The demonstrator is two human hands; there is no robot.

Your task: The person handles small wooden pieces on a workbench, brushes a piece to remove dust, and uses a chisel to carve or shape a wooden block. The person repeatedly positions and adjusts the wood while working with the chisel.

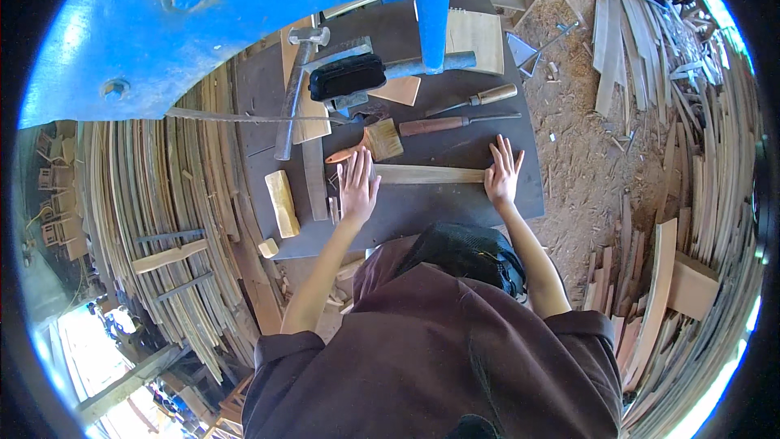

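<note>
Across the dark counter [443, 210] lies a pale wooden strip [435, 175], and I judge that it could skid or swivel if I press harder at one end than the other, since nothing but my touch seems to steady it. Just beyond the strip's left end lies a broad brush [382, 141]; a careless push there could knock it askew. Beyond the strip's middle and right end rests a brown-handled chisel [443, 124], which might nick me if I reached forward without looking. My left grip [356, 189] is flat and unclenched, palm down over the strip's left end; whether it also touches the brush, I cannot tell. My right grip [502, 177] is spread and loose at the strip's right end. The strip runs between the two, clasped by neither.
</note>
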